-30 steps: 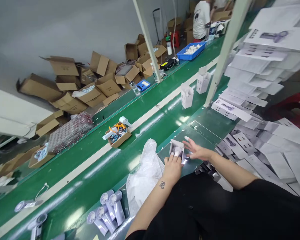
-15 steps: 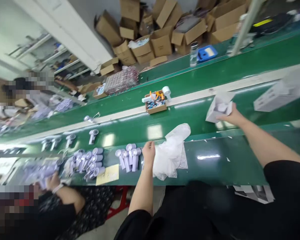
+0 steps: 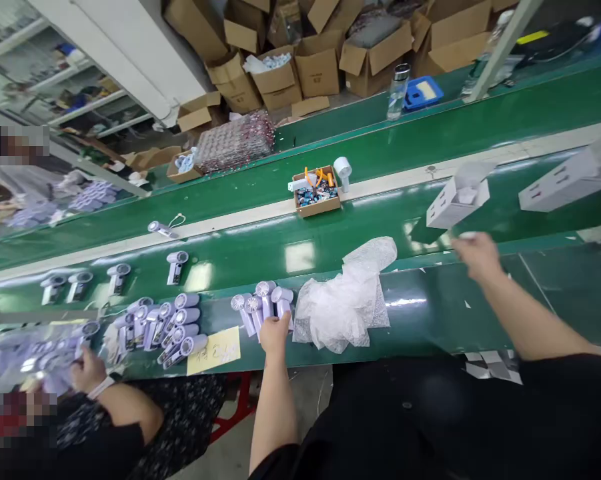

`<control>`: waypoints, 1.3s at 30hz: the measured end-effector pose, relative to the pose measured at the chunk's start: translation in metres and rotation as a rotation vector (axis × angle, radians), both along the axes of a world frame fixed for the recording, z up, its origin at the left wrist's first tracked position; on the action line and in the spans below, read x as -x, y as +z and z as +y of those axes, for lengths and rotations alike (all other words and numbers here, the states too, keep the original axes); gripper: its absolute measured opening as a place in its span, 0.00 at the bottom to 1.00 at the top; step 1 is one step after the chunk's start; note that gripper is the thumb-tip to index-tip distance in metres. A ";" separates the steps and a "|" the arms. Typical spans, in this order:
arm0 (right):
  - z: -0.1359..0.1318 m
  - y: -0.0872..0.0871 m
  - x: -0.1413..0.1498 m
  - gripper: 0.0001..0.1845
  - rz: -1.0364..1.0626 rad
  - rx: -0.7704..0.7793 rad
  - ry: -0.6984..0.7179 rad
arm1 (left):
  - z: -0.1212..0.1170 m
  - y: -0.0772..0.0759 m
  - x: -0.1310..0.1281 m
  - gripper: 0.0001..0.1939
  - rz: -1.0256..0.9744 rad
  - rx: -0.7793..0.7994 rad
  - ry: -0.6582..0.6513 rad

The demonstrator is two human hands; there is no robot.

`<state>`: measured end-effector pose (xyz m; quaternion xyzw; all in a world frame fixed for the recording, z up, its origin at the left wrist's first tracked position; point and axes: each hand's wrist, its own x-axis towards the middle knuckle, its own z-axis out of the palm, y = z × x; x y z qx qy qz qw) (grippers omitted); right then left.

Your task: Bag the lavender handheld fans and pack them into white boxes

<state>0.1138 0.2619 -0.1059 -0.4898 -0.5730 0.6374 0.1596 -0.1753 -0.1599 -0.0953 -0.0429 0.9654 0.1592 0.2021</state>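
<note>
My left hand point(image 3: 275, 335) is closed on the handle of a lilac handheld fan point(image 3: 283, 295), the rightmost of a small group lying on the near green bench. Right beside that hand lies a pile of clear bubble-wrap bags point(image 3: 337, 303). My right hand point(image 3: 479, 257) hovers over the bench edge, apart from the open white box point(image 3: 457, 197) on the belt. Motion smears its fingers, and a small whitish patch shows at their tips. White material sticks up inside the box.
Further right stands another white box point(image 3: 560, 180). A small cardboard box point(image 3: 318, 203) of small parts and orange-handled pliers sits mid-line, with a pale fan point(image 3: 343, 172) beside it. At left, a co-worker's hand point(image 3: 87, 370) is among lilac fans, near a handwritten yellow paper point(image 3: 214, 351).
My left hand has moved left and down from beside the bubble-wrap bags onto a fan. My right hand has let go of the white box and drawn back toward me.
</note>
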 end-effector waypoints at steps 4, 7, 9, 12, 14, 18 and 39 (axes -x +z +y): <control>-0.137 0.000 0.045 0.14 0.113 0.454 0.109 | 0.053 0.010 -0.045 0.21 -0.238 -0.648 0.123; -0.178 0.005 0.081 0.14 0.430 0.796 0.121 | 0.106 0.009 -0.086 0.21 -0.433 -0.874 -0.119; -0.172 0.009 0.088 0.11 0.495 0.748 -0.054 | 0.137 0.003 -0.092 0.21 -0.414 -0.856 -0.416; -0.143 0.013 0.063 0.12 0.416 0.543 -0.265 | 0.176 -0.011 -0.061 0.15 -0.079 -0.584 -0.897; -0.133 0.016 0.032 0.19 0.324 0.501 -0.211 | 0.200 -0.023 -0.029 0.18 0.116 -0.343 -1.188; -0.155 0.023 -0.014 0.27 0.328 0.608 0.006 | 0.237 -0.039 0.006 0.16 0.106 -0.097 -1.555; -0.200 0.062 -0.020 0.22 0.326 0.549 -0.117 | 0.190 0.040 -0.099 0.11 -0.541 -0.883 -1.135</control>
